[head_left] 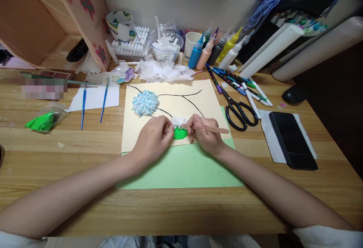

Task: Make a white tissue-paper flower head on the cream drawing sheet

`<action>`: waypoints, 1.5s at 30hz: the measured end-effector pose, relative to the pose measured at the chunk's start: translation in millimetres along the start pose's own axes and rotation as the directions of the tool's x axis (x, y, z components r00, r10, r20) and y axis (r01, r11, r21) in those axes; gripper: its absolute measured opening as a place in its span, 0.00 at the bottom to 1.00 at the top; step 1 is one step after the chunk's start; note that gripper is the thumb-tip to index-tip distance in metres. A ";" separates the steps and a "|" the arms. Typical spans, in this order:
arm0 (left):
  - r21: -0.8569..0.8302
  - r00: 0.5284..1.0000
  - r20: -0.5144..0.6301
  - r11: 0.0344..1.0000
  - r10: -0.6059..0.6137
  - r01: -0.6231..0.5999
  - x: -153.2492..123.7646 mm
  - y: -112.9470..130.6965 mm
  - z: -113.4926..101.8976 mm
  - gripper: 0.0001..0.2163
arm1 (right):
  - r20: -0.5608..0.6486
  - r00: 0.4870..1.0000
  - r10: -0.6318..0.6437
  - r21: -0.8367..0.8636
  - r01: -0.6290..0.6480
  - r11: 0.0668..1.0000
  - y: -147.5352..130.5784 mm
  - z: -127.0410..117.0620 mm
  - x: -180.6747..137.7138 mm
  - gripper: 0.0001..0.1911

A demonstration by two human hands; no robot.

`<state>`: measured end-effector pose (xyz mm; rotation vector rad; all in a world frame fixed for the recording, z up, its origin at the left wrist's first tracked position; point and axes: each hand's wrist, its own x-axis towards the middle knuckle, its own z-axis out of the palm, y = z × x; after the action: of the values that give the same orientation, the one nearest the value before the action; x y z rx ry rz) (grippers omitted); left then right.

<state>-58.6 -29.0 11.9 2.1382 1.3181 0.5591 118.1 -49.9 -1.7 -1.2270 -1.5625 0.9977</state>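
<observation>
Wooden desk (181, 210), bowl (159, 54) of paper scraps (166, 43), right hand (206, 135) holding stick (215, 130)

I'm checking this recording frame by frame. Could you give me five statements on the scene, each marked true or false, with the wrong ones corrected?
1. The right hand holds a flat wooden stick. True.
2. The left hand grips a paintbrush. False: its fingertips are at the white paper tuft.
3. A blue-and-white paper flower sits on the cream sheet. True.
4. The green sheet covers the cream sheet. False: the cream sheet lies over the green sheet.
5. The black smartphone rests partly on white paper. True.
</observation>
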 end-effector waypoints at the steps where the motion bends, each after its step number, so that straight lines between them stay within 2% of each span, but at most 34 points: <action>1: 0.001 1.000 0.002 1.000 -0.002 0.002 -0.1 0.1 -0.1 0.05 | -0.008 0.999 0.036 0.024 -0.036 0.999 -0.2 0.2 0.3 0.24; 3: 0.001 1.000 0.002 1.000 -0.001 0.001 -0.3 0.2 -0.2 0.05 | -0.018 0.997 0.074 0.056 -0.073 0.996 -0.3 0.5 0.5 0.24; 5: 0.000 1.000 0.003 1.000 0.004 -0.004 -0.5 0.3 -0.3 0.05 | -0.024 0.999 0.045 0.059 -0.043 0.997 -0.1 0.2 -0.1 0.24; 9: 0.010 1.000 -0.003 1.000 0.010 -0.010 -0.7 0.0 -0.4 0.03 | -0.061 0.980 -0.190 -0.027 0.189 0.982 0.5 -1.3 -2.5 0.23; 11: 0.018 1.000 -0.006 1.000 0.014 -0.014 -1.0 -0.5 -0.6 0.03 | -0.007 0.945 -0.326 -0.085 0.324 0.942 0.3 -1.6 -2.7 0.23; 14: 0.021 1.000 -0.007 1.000 0.018 -0.018 -1.5 -1.1 -0.8 0.03 | 0.134 0.870 -0.474 -0.175 0.491 0.853 -0.4 -0.7 -0.7 0.20; 17: 0.018 1.000 -0.006 1.000 0.017 -0.016 -1.7 -1.4 -0.7 0.03 | 0.222 0.821 -0.526 -0.295 0.571 0.766 -1.2 1.0 1.7 0.18; 21: 0.022 1.000 -0.005 1.000 0.012 -0.012 -1.5 -1.0 -0.5 0.03 | 0.274 0.799 -0.536 -0.384 0.602 0.700 -1.4 2.2 1.6 0.18; 24: 0.020 1.000 -0.005 1.000 0.013 -0.012 -1.0 -1.1 -0.8 0.03 | 0.246 0.811 -0.531 -0.412 0.584 0.700 -0.7 2.1 -0.2 0.18; 29: 0.013 1.000 -0.001 1.000 0.014 -0.014 -0.9 -1.8 -0.6 0.04 | 0.158 0.852 -0.499 -0.407 0.516 0.753 -0.5 0.5 -2.3 0.18; 34: -0.032 0.999 -0.010 0.999 0.036 -0.036 -4.3 -0.4 -4.6 0.05 | 0.077 0.884 -0.461 -0.213 0.467 0.858 -3.3 -1.7 -4.5 0.20; 37: -0.069 0.987 -0.080 0.987 0.136 -0.142 0.2 0.9 -18.4 0.06 | -0.041 0.949 -0.312 -0.088 0.307 0.947 0.1 -1.9 -5.0 0.22; 38: -0.051 0.977 -0.119 0.982 0.176 -0.183 4.9 0.9 -25.5 0.06 | -0.101 0.960 -0.263 -0.032 0.261 0.965 2.2 -1.7 -4.6 0.23; 40: 0.042 0.959 -0.190 0.977 0.213 -0.208 19.9 -0.8 -42.0 0.06 | -0.142 0.979 -0.146 0.086 0.159 0.984 6.5 -1.0 -3.3 0.24; 42: 0.181 0.954 -0.229 0.971 0.195 -0.155 41.1 -6.2 -58.2 0.06 | -0.139 0.986 -0.092 0.153 0.113 0.982 9.4 -0.3 -1.9 0.24; 45: 0.399 0.958 -0.232 0.915 0.171 -0.066 76.8 -21.5 -73.4 0.07 | -0.129 0.988 -0.087 0.171 0.108 0.979 10.2 0.5 -1.0 0.24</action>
<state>-84.6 65.7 57.7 2.5514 1.5537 0.6993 120.4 -49.0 -11.7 -1.0569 -1.3943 0.9594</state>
